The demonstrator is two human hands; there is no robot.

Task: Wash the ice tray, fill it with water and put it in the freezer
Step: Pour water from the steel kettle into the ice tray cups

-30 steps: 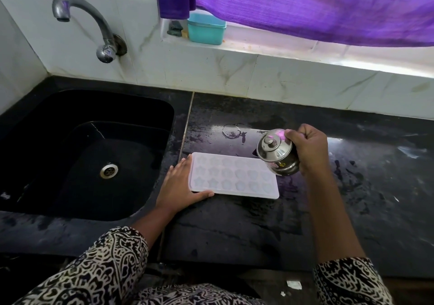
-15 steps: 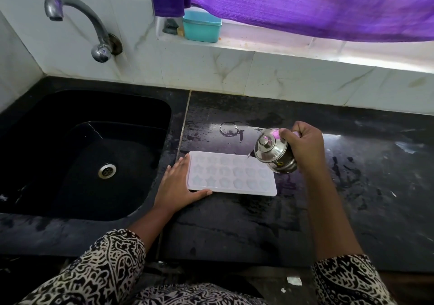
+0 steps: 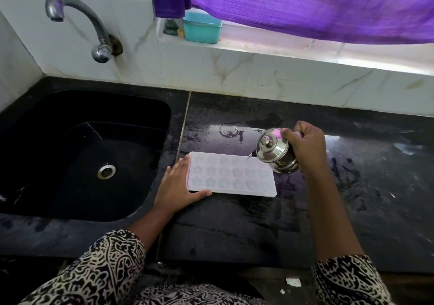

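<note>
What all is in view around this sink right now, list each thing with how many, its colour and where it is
counter: one, black, wet in patches
sink: one, black, set in the counter's left part
ice tray: one, white, flat on the counter right of the sink
steel pot: one, silver, lidded, tilted over the tray's far right corner
tap: one, grey metal, above the sink
teal box: one, on the window ledge
curtain: one, purple, above the ledge
wet ring: one, clear, on the counter behind the tray
sleeves: two, black-and-white pattern, bottom of view
left hand: one, flat against the tray's left end
right hand: one, grips the steel pot
</note>
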